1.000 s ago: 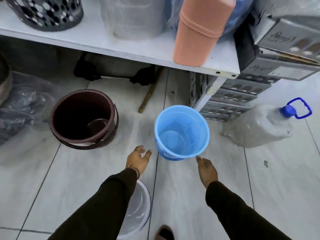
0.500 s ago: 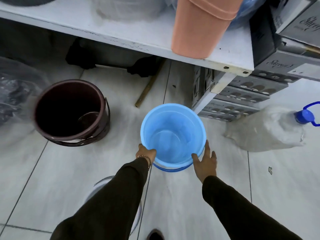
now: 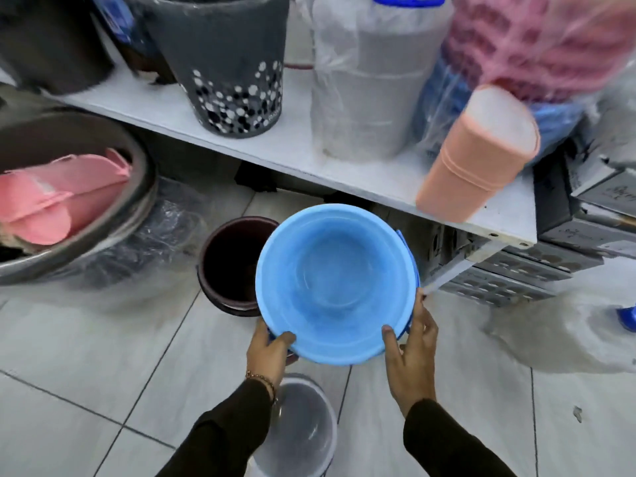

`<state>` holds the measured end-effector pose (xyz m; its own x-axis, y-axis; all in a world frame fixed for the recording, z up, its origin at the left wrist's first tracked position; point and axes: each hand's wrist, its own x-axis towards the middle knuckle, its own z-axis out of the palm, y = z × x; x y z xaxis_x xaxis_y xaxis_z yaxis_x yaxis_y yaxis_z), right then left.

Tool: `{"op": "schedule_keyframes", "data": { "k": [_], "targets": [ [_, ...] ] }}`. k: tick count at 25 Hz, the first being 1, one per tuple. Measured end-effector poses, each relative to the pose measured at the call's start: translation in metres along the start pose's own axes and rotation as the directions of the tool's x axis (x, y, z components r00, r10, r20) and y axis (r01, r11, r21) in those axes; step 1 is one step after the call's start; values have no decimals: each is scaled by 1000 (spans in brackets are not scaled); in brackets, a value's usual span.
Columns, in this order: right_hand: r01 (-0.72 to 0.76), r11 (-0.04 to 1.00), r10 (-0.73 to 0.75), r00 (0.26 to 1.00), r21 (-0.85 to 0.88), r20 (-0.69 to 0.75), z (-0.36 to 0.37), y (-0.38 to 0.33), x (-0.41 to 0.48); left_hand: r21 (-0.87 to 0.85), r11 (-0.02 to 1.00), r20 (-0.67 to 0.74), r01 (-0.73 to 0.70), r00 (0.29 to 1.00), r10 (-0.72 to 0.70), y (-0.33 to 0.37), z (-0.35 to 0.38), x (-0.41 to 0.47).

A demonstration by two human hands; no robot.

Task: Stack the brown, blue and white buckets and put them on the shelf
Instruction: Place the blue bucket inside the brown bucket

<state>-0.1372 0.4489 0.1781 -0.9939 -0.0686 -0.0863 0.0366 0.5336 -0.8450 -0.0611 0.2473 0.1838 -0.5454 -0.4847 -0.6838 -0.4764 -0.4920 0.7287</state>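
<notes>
Head view looks down on a pale tiled floor with a white shelf running across the upper half (its far end is crowded with wrapped stock). On the shelf stand a grey dotted bin, a plastic-wrapped grey stack and a peach lidded container that leans near the shelf's front edge. At far left a large metal basin holds pink plastic pieces.

The blue bucket is held up off the floor in front of the shelf, mouth toward the camera. The brown bucket stands on the tiles behind it to the left, partly covered by the blue rim. The white bucket sits on the floor below, between the dark sleeves.

The left hand clamps the blue bucket's near-left rim, thumb over the lip. The right hand grips the near-right rim, thumb inside and fingers wrapped around the outer wall.
</notes>
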Motion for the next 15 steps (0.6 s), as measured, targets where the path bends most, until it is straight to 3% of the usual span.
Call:
{"op": "schedule_keyframes", "data": {
  "k": [3,7,11,15],
  "targets": [
    [41,999,-40,996,-5,81,43,-60,4,-59,998,-72,-20,997,16,47,-53,-3],
    [24,998,-10,976,-62,218,117,-107,21,-112,992,-150,51,986,-68,78,-111,40],
    [-8,976,67,963,-218,261,187,-100,46,-107,983,-148,152,975,-167,79,-147,110],
    [-158,950,224,945,-269,238,240,-77,76,-66,970,-124,235,962,-242,77,-152,172]
  ]
}}
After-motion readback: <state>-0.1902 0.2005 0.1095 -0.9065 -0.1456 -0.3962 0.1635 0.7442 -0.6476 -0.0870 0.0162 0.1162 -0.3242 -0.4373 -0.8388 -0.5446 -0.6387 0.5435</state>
